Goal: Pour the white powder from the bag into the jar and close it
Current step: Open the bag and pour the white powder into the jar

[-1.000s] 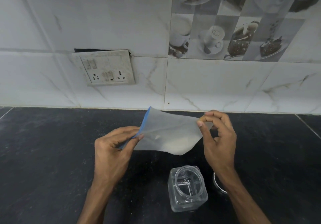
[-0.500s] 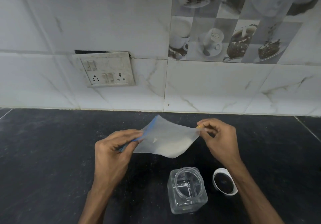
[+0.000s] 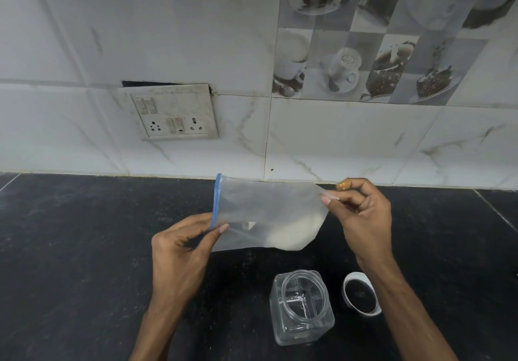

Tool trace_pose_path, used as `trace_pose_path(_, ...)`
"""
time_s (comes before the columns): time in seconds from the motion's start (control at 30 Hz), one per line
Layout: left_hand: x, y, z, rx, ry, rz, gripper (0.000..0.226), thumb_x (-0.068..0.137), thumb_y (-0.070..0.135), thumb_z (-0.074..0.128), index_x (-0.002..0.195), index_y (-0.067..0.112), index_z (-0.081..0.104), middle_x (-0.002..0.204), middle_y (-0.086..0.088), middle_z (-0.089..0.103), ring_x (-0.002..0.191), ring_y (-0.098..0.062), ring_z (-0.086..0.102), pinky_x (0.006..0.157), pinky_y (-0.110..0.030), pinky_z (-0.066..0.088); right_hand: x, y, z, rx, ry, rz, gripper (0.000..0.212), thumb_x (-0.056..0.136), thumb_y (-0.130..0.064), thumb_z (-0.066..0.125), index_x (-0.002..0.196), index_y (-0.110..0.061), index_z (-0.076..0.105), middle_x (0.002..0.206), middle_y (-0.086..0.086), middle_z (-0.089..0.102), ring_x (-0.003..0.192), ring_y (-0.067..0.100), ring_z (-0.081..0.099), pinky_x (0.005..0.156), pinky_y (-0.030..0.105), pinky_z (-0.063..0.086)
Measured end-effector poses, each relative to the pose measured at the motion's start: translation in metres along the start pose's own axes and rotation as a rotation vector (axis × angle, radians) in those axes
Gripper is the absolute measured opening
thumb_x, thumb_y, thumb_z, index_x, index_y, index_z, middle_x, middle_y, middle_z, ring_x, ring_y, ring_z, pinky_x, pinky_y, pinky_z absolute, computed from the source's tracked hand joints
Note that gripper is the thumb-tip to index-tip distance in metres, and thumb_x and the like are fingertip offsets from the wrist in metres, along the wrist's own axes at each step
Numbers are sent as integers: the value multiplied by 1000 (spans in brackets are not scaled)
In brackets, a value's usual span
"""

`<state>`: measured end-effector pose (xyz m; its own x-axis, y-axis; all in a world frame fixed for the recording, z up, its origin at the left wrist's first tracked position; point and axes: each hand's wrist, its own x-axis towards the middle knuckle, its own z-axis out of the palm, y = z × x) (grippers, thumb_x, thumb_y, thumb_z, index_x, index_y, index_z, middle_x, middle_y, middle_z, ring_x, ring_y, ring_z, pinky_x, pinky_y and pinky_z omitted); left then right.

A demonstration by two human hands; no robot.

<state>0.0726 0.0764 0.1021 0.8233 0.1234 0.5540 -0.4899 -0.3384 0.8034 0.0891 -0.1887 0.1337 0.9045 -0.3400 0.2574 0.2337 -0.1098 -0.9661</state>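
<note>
The bag is held sideways above the counter, pinched at its blue-zip end by the left hand and at the far corner by the right hand. White powder is collected low inside. The jar stands open below, the lid beside it.

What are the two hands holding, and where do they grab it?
Both hold the clear bag of white powder. The left hand pinches its blue zip edge near the lower end; the right hand pinches the opposite closed corner.
</note>
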Motion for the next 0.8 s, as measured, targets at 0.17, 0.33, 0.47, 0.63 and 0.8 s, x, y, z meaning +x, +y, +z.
trace_pose_path(0.17, -2, -2, 1, -13, 6, -24, 28, 73, 6, 79, 92, 26, 75, 90, 35, 71, 86, 5, 72, 76, -8, 54, -3, 1, 1, 30, 58, -26, 29, 78, 8, 75, 86, -16, 61, 74, -3, 76, 77, 8, 72, 78, 22, 53)
trace_pose_path(0.33, -5, -3, 1, -4, 10, -10, 28, 73, 6, 79, 93, 26, 75, 90, 37, 71, 85, 6, 71, 77, -8, 54, -6, 0, 5, -27, 58, -71, 27, 77, 2, 78, 88, -18, 65, 79, -1, 77, 80, 11, 73, 85, 28, 53)
trace_pose_path(0.47, -6, -5, -2, -3, 15, -24, 28, 73, 5, 79, 93, 25, 75, 90, 36, 71, 85, 4, 72, 78, -11, 56, -4, -2, 6, -37, 38, -77, 27, 77, 1, 79, 86, -20, 65, 80, -2, 77, 82, 12, 74, 82, 25, 53)
trace_pose_path(0.63, -6, -3, -1, -5, -9, -13, 31, 74, 4, 78, 94, 28, 75, 91, 37, 71, 87, 5, 72, 78, -11, 56, -3, -4, 8, -35, 29, -114, 27, 78, 4, 77, 87, -18, 66, 80, -7, 76, 76, 6, 72, 72, 15, 53)
trace_pose_path(0.8, -5, -4, 1, -6, -2, -9, 30, 74, 4, 78, 96, 25, 75, 92, 35, 71, 87, 5, 72, 78, -10, 55, -3, -5, 6, -18, 40, -138, 28, 78, 6, 76, 88, -19, 67, 83, -10, 75, 77, 6, 71, 71, 15, 55)
